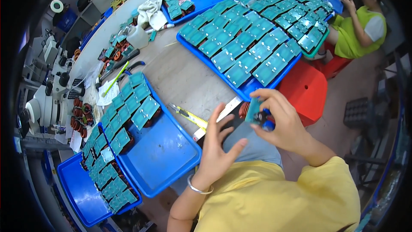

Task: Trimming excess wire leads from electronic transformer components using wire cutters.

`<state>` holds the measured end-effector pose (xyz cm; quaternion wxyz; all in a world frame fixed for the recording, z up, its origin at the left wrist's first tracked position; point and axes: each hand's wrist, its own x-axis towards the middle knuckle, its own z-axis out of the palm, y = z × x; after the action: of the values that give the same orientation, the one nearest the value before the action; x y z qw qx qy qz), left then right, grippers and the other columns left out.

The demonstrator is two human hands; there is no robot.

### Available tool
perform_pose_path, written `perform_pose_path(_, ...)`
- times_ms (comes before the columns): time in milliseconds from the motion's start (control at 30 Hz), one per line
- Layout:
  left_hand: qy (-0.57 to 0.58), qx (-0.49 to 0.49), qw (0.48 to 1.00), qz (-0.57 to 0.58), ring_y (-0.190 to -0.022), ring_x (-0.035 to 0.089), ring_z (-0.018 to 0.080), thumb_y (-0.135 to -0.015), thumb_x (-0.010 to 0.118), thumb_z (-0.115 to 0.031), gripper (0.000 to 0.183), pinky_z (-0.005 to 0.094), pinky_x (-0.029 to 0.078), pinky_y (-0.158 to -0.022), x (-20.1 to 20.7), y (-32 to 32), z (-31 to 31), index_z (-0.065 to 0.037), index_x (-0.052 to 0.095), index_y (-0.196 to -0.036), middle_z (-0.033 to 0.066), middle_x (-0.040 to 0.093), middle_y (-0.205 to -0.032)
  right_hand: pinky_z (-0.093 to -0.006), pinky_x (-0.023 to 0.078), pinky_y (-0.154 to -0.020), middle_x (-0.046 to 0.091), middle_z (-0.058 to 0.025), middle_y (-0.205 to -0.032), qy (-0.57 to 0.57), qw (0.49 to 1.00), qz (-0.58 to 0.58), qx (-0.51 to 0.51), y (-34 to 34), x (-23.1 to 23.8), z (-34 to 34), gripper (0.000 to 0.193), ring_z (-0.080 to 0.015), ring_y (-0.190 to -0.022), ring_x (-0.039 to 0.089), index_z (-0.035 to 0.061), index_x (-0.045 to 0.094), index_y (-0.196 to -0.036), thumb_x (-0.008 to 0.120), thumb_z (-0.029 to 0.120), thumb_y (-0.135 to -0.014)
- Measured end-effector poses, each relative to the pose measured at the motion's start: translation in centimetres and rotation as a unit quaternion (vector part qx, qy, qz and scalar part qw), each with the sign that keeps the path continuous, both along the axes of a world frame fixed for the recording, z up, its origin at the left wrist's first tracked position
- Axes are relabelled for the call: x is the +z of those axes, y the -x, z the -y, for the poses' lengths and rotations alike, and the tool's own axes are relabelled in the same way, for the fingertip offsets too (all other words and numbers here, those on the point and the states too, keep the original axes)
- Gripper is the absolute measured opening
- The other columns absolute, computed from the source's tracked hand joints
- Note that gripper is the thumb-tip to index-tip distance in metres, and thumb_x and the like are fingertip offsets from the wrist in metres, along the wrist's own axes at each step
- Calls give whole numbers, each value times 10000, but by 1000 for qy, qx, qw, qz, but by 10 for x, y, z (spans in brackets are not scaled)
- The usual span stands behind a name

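Note:
My right hand (286, 122) grips a small green circuit board (253, 111) over my lap, its fingers wrapped round the edge. On the board's underside, dark and blue components show, with a copper coil beside it. My left hand (218, 148) is open at the table's front edge, fingers spread and apart from the board, with a bracelet on the wrist. Between the hands and the table lie a yellow utility knife (189, 115) and a steel ruler (227, 109).
A half-filled blue tray (161, 159) lies left of my hands; another blue tray (79, 189) is beyond it. Rows of boards fill a large blue tray (206, 62) ahead. A red stool (305, 87) stands right, near a seated person (362, 30). Pliers (136, 64) lie at the back left.

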<state>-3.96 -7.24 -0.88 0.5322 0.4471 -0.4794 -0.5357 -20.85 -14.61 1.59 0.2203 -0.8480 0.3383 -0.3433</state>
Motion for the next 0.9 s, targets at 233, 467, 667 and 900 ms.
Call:
perform_pose_path(233, -36, 84, 984, 156, -1121, 469, 203, -815, 569, -5, 501, 311, 408, -909, -7, -22, 5, -27, 370, -1274, 111, 465, -1228, -373, 462, -730, 529, -128, -1064, 66, 991, -33, -113, -6, -21, 32, 377, -321, -927, 541, 9, 452, -847, 723, 37, -586)
perform_pose_path(467, -26, 76, 972, 221, -1074, 500, 177, -809, 576, 2, 387, 296, 427, -889, -14, -33, 2, -10, 467, -1180, 92, 502, -1174, -367, 444, -774, 535, -121, -1060, 79, 988, -50, -121, -9, -24, 39, 402, -305, -976, 515, 13, 467, -843, 753, 89, -571)
perform_pose_path(667, 30, 120, 933, 338, -1012, 532, 259, -686, 666, 7, 353, 330, 432, -860, 9, -41, -17, -34, 577, -1025, 122, 538, -1100, -368, 437, -739, 525, -112, -992, 36, 986, -101, -130, -3, -23, 42, 414, -297, -928, 517, 15, 482, -859, 760, 121, -572)
perform_pose_path(900, 22, 143, 835, 531, -1147, 417, 330, -579, 770, -67, 543, 402, 366, -947, 14, -72, -52, -55, 554, -1077, 125, 472, -1198, -372, 426, -778, 503, -128, -1007, 36, 984, -137, -106, -9, -19, 45, 456, -307, -930, 509, 4, 510, -908, 771, 143, -561)
